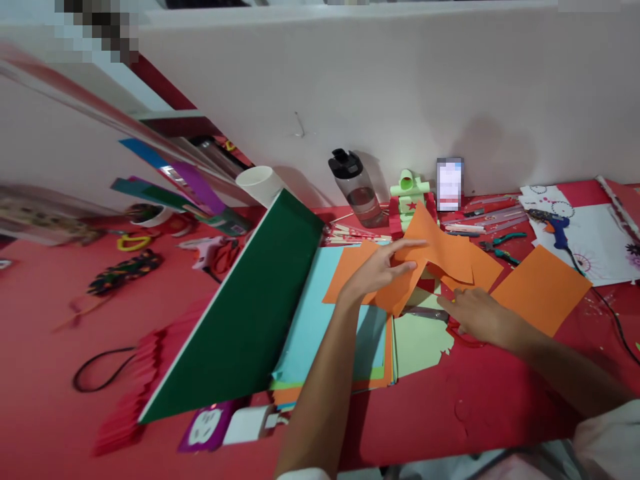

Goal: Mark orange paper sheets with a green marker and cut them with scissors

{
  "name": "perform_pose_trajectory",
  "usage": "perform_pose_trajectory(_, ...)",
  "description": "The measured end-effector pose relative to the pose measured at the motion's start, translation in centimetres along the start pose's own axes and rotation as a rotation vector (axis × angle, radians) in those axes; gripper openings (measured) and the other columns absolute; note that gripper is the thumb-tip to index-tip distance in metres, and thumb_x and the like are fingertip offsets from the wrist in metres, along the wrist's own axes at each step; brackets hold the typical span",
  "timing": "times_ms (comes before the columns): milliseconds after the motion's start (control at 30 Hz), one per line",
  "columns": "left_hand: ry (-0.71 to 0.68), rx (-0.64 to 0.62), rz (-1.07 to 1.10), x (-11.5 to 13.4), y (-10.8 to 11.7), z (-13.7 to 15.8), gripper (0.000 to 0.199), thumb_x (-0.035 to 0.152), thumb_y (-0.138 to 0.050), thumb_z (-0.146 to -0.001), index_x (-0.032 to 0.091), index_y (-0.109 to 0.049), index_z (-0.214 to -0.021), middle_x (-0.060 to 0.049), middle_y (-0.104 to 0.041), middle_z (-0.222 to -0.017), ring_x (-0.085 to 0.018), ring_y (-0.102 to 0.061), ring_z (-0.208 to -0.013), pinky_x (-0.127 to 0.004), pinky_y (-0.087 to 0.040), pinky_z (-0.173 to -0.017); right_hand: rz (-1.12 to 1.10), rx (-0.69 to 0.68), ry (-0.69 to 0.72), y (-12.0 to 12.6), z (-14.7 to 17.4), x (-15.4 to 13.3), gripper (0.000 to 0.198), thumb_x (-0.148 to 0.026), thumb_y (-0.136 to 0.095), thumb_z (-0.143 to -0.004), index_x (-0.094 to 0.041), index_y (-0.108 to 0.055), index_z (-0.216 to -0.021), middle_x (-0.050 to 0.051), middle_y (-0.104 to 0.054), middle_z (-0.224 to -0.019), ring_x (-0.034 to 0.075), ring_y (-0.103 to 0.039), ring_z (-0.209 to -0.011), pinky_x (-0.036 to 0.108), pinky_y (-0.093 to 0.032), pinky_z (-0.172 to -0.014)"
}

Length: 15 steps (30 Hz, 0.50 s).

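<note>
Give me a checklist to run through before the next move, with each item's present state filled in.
1. Left hand on the orange sheet: ok, fingers spread against it.
2. Orange sheet lying flat: not ok, it bends upward.
3. Right hand at the scissors: ok, by the red handles; firmness of grip, cannot tell.
4. Scissor tips clear of orange paper: cannot tell, they end close to its lower corner.
5. Blue glue gun off the paper: not ok, it lies on white sheets; whether hot, cannot tell.
6. Bottle standing: ok, by the wall.
</note>
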<state>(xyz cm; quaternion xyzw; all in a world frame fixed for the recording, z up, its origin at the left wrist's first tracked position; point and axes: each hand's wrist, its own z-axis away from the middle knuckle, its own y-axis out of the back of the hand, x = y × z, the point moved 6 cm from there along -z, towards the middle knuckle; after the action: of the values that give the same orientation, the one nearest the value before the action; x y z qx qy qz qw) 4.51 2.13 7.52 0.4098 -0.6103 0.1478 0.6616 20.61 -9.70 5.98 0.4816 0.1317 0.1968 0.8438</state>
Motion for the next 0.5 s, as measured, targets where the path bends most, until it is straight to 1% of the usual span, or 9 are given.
perform_pose_trajectory(67, 0.004, 0.025, 0.02, 0.0, 0.2, 0.0, 0.045, 0.043, -0.072, -0.097, 0.03, -0.069, -0.14, -0.008, -0.063, -0.154, -0.032, -0.06, -0.139, -0.048, -0.05, -0.114, -0.032, -0.008, 0.038, -0.1, -0.1, 0.0, 0.049, -0.011, -0.068, -0.091, -0.017, -0.063, -0.14, 0.02, -0.076, -0.109, 0.034, -0.075, -0.097, 0.037, -0.051, -0.077)
perform_pose_trajectory(167, -0.023, 0.069, 0.044, 0.1, 0.6, 0.1, 0.046, 0.043, -0.074, -0.096, 0.03, -0.07, -0.14, -0.008, -0.064, -0.153, -0.031, -0.06, -0.14, -0.048, -0.049, -0.117, -0.064, -0.027, 0.102, 0.0, 0.0, 0.0, 0.049, -0.006, -0.065, -0.088, -0.019, -0.065, -0.136, 0.016, -0.077, -0.104, 0.033, -0.073, -0.101, 0.036, -0.049, -0.082)
perform_pose_trajectory(233, -0.04, 0.101, 0.052, 0.1, 0.9, 0.2, 0.047, 0.042, -0.075, -0.095, 0.031, -0.069, -0.141, -0.007, -0.064, -0.153, -0.031, -0.056, -0.145, -0.048, -0.045, -0.121, -0.08, -0.057, 0.127, 0.3, 0.2, 0.3, 0.05, -0.009, -0.066, -0.085, -0.019, -0.065, -0.134, 0.015, -0.076, -0.103, 0.034, -0.072, -0.104, 0.035, -0.048, -0.082)
perform_pose_trajectory(300, -0.039, 0.13, 0.065, 0.0, 1.4, 0.4, 0.049, 0.042, -0.076, -0.095, 0.031, -0.068, -0.142, -0.006, -0.063, -0.156, -0.031, -0.053, -0.148, -0.048, -0.041, -0.125, -0.133, -0.086, 0.156, 0.8, 0.4, 0.8, 0.045, -0.016, -0.068, -0.083, -0.019, -0.065, -0.127, 0.013, -0.074, -0.099, 0.032, -0.07, -0.1, 0.033, -0.047, -0.076)
perform_pose_trajectory(367, -0.036, 0.158, 0.091, -0.1, 1.8, 0.6, 0.05, 0.043, -0.077, -0.094, 0.031, -0.068, -0.142, -0.007, -0.061, -0.158, -0.031, -0.05, -0.151, -0.046, -0.04, -0.126, -0.258, -0.13, 0.232, 1.3, 0.6, 1.5, 0.039, -0.022, -0.071, -0.08, -0.02, -0.064, -0.118, 0.008, -0.071, -0.093, 0.028, -0.068, -0.09, 0.03, -0.044, -0.069)
perform_pose_trajectory(400, -0.034, 0.173, 0.105, -0.2, 2.0, 0.7, 0.051, 0.044, -0.078, -0.094, 0.03, -0.068, -0.142, -0.007, -0.061, -0.158, -0.031, -0.05, -0.151, -0.045, -0.04, -0.126, -0.35, -0.161, 0.292, 1.6, 0.7, 1.9, 0.04, -0.024, -0.072, -0.078, -0.021, -0.063, -0.116, 0.005, -0.069, -0.091, 0.024, -0.066, -0.085, 0.029, -0.043, -0.066)
perform_pose_trajectory(467, -0.032, 0.207, 0.125, -0.3, 2.4, 0.9, 0.052, 0.045, -0.079, -0.093, 0.03, -0.069, -0.141, -0.007, -0.061, -0.158, -0.031, -0.049, -0.152, -0.045, -0.041, -0.125, -0.588, -0.244, 0.413, 2.0, 1.0, 2.9, 0.049, -0.022, -0.073, -0.072, -0.022, -0.058, -0.118, -0.001, -0.066, -0.088, 0.017, -0.062, -0.075, 0.025, -0.045, -0.065)
perform_pose_trajectory(500, -0.031, 0.222, 0.131, -0.3, 2.5, 1.0, 0.051, 0.045, -0.079, -0.093, 0.029, -0.069, -0.141, -0.008, -0.062, -0.157, -0.032, -0.049, -0.152, -0.044, -0.042, -0.125, -0.702, -0.268, 0.445, 2.1, 1.1, 3.6, 0.053, -0.021, -0.073, -0.071, -0.022, -0.056, -0.121, -0.002, -0.065, -0.09, 0.014, -0.06, -0.072, 0.024, -0.046, -0.063)
